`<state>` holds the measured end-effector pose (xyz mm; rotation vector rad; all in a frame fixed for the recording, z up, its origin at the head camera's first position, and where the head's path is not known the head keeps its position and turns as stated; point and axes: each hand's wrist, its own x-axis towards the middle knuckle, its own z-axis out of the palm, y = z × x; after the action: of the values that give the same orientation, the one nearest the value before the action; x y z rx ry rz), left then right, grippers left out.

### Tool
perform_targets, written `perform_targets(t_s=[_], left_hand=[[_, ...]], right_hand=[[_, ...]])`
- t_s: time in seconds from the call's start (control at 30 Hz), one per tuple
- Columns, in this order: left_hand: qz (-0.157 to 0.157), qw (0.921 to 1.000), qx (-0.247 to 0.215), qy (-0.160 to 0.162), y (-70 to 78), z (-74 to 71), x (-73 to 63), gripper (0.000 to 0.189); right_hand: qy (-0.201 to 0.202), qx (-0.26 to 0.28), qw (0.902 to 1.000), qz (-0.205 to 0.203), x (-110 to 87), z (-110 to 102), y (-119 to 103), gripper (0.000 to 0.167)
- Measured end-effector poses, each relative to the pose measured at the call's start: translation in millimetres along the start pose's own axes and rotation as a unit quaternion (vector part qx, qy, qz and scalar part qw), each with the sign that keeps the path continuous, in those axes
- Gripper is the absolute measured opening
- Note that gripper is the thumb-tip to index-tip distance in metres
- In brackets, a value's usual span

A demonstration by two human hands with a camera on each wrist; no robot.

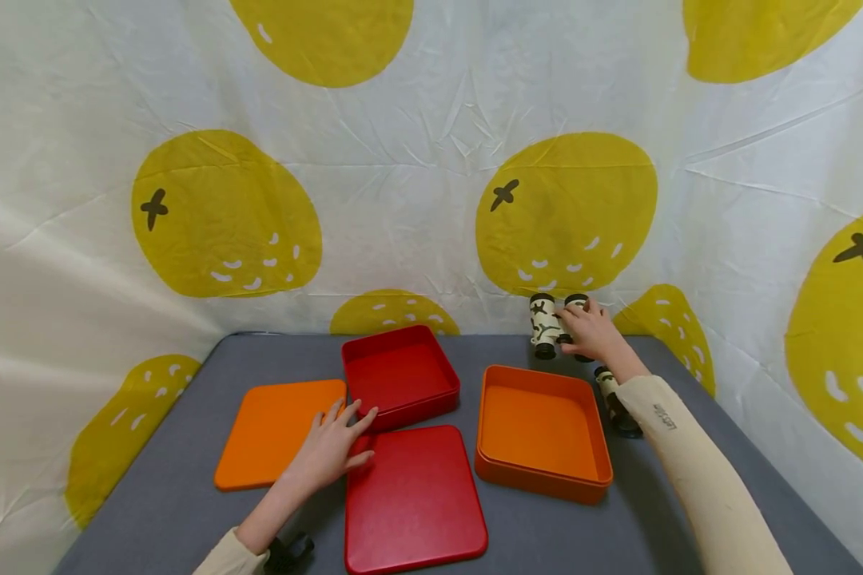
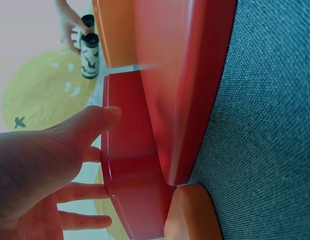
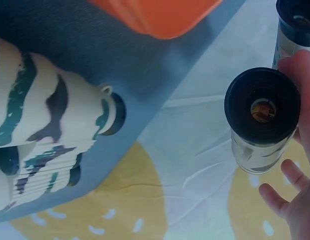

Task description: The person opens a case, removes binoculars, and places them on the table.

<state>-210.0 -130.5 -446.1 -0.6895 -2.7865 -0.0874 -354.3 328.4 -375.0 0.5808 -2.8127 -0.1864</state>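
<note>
My right hand grips a pair of camouflage-print binoculars from above at the back right. In the right wrist view, the black eyepiece end of these binoculars faces the camera, and the thumb lies between the two barrels. A second camouflage pair of binoculars rests on the table below the right wrist, partly hidden by the sleeve. My left hand has its fingers spread over the near left corner of a red open box, fingertips right at the rim. Its thumb is over a red lid.
An orange open box stands right of the red lid, near the second binoculars. To the left lies a flat orange lid, next to the red box. A white curtain with yellow fruit prints hangs behind the grey table.
</note>
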Motion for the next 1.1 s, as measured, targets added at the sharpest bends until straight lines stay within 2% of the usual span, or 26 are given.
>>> perform_targets(t_s=[0.4,0.73,0.93,1.1], left_hand=[[-0.001,1.0000,-0.003,0.002,2.1,-3.2,-1.1,0.062],[-0.004,0.9999,-0.011,-0.012,2.1,-2.7,-0.2,0.061],[-0.007,0.9998,-0.015,-0.013,1.4,-3.8,-0.1,0.062],[-0.006,0.9998,-0.016,-0.013,0.6,-4.3,0.5,0.062]], right_hand=[[-0.025,-0.028,0.9992,-0.015,-14.5,16.7,12.6,0.068],[-0.031,-0.005,0.9988,-0.038,-23.4,34.2,11.6,0.064],[-0.035,0.005,0.9988,-0.035,-21.9,43.7,10.6,0.060],[-0.020,0.008,0.9988,-0.044,-20.2,49.0,8.4,0.056]])
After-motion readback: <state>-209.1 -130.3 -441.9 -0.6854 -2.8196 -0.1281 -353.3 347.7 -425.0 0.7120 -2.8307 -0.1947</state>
